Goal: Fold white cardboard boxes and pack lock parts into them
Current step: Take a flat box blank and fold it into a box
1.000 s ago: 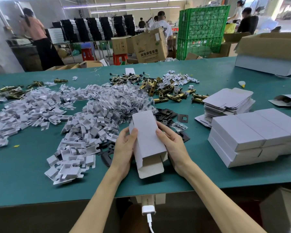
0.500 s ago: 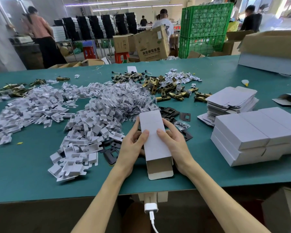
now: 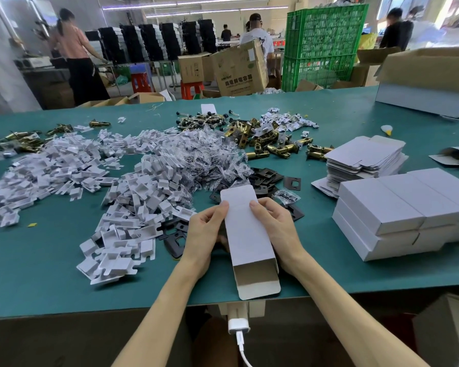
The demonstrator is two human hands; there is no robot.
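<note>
Lying between both hands (image 3: 245, 231), gripped: white box (image 3: 245, 234).

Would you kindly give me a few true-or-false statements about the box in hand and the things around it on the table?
1. Both the left hand and the right hand hold the white box. True.
2. The box's near end is closed. False: it is open, showing the brown inside.
3. Finished boxes are stacked right of the hands. True.
4. The black plates lie inside a green crate. False: they lie on the table, beyond the box.
</note>
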